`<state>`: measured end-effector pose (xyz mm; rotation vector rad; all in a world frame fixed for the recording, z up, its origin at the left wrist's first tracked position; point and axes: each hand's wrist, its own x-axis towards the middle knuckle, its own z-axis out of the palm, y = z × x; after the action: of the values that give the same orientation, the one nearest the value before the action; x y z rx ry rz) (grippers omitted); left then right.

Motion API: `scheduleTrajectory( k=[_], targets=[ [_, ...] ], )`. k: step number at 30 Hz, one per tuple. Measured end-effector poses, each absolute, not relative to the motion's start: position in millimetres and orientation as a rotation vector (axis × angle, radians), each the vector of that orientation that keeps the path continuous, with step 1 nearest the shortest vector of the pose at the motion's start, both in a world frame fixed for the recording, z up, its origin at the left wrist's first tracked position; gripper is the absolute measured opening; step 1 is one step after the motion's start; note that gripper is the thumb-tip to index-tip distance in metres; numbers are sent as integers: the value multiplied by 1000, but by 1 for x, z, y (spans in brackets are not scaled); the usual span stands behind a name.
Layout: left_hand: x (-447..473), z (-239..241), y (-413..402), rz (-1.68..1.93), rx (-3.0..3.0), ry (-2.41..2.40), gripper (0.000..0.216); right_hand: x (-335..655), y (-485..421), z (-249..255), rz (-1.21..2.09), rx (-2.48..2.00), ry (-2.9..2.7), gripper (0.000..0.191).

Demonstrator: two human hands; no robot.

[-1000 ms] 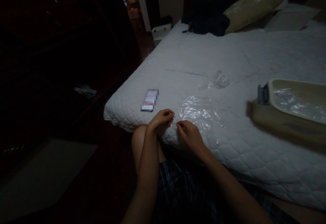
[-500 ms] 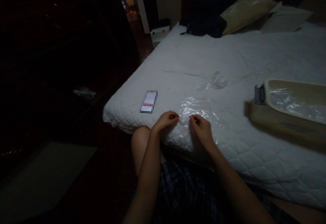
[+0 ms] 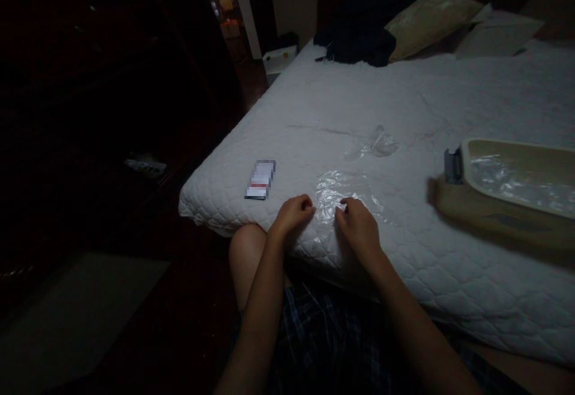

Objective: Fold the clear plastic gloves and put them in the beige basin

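Both my hands rest on the near edge of a white quilted mattress (image 3: pixel 449 95). My left hand (image 3: pixel 293 215) is curled, its fingers pinched at the near left edge of a flat clear plastic bag (image 3: pixel 344 190). My right hand (image 3: pixel 359 227) is curled too, its fingertips pinching the same bag's near edge a little to the right. The bag lies crinkled on the mattress just beyond my fingers. My knee shows below my left wrist.
A small dark-edged card (image 3: pixel 260 180) lies left of my hands. A second crumpled plastic piece (image 3: pixel 375 144) lies farther back. A beige tray-like container (image 3: pixel 507 188) with plastic inside sits at the right. Dark clothing (image 3: pixel 354 38) and pillows (image 3: pixel 431 17) lie at the bed's head.
My hands have moved a short way forward and right from the mattress edge onto the bag's near edge, and their fingers have closed on it.
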<state>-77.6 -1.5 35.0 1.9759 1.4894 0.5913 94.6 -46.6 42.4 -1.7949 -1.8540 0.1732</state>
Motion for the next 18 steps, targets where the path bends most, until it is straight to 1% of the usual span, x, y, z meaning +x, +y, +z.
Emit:
scheduleTrajectory(
  k=[4,9,14,18],
  targets=[
    [-76,38,-2,533,2032,1536,19,85,-42,46,213,-1660,-2100,21],
    [-73,38,-2,434,2123,1550,23,82,-36,42,207,-1744,-2260,22],
    [-70,38,-4,415,2127,1610,27,100,-33,47,274,-1750,-2230,24],
    [-71,40,-7,430,2105,1588,35,138,-29,49,311,-1755,-2025,27]
  ],
)
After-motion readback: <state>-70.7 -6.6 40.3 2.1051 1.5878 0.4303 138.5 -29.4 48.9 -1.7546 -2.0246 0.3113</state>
